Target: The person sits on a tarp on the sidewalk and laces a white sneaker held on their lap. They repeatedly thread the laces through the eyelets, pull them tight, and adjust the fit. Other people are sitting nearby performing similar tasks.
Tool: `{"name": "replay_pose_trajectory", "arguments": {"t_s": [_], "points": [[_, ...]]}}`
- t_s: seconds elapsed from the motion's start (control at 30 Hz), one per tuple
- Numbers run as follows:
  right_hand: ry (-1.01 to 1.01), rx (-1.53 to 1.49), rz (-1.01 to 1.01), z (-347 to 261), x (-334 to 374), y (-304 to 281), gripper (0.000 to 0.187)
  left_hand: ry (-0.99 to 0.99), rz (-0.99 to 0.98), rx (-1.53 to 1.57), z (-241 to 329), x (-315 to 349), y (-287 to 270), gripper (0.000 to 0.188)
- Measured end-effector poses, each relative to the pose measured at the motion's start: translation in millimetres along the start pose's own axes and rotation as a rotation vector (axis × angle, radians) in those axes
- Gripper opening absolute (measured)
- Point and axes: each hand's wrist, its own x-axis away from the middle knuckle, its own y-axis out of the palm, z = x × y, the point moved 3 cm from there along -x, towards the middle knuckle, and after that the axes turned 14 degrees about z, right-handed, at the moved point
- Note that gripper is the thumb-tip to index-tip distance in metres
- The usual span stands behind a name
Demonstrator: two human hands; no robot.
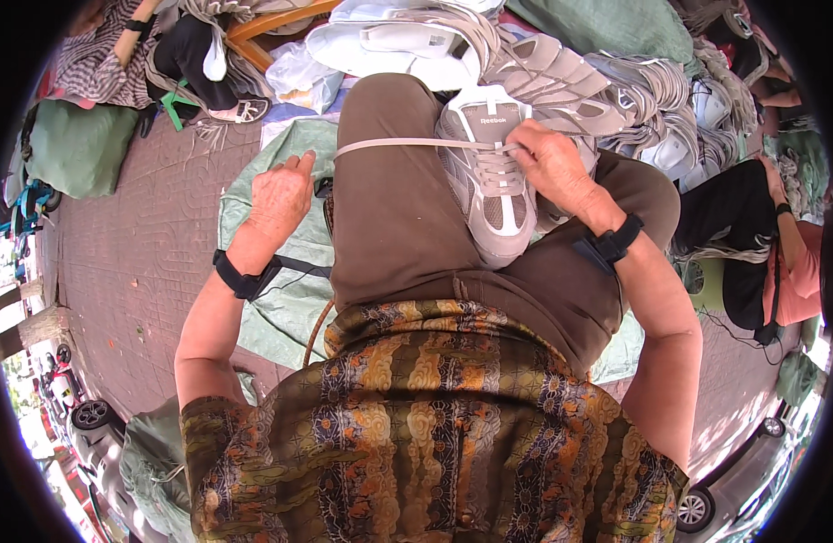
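A grey and white sneaker (497, 185) rests between my brown-trousered knees, toe toward me. Its pale lace (407, 142) is threaded through the upper eyelets and runs left across my left knee. My right hand (554, 165) is closed at the sneaker's upper eyelets, thumb and finger pinching the lace. Beyond the left knee, my left hand (283, 197) has its fingers curled, close to where the lace passes over the knee's edge. Whatever those fingers hold is hidden. Each wrist wears a black strap device.
Piled shoe parts (561, 86) in grey and white lie just beyond my knees. Green sheeting (281, 312) spreads beneath me over brick paving (136, 244). A clear plastic bag (305, 77) sits at the far left. Other people sit at both sides; vehicles stand behind.
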Motion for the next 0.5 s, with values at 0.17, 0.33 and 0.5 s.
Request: {"name": "replay_pose_trajectory", "arguments": {"t_s": [0.17, 0.33, 0.5], "points": [[0.084, 0.032, 0.017, 3.4, -7.0, -36.1, 0.014, -0.03, 0.128, 0.272, 27.6, -19.6, -50.8, 0.029], [0.172, -0.156, -0.14, -29.4, -13.0, -94.7, 0.018, -0.009, 0.0, 0.745, 79.2, -65.8, -95.0, 0.028], [0.268, -0.357, -0.142, -106.4, -31.8, -168.3, 0.018, 0.041, 0.005, 1.003, 128.1, -113.3, -133.1, 0.031]]}}
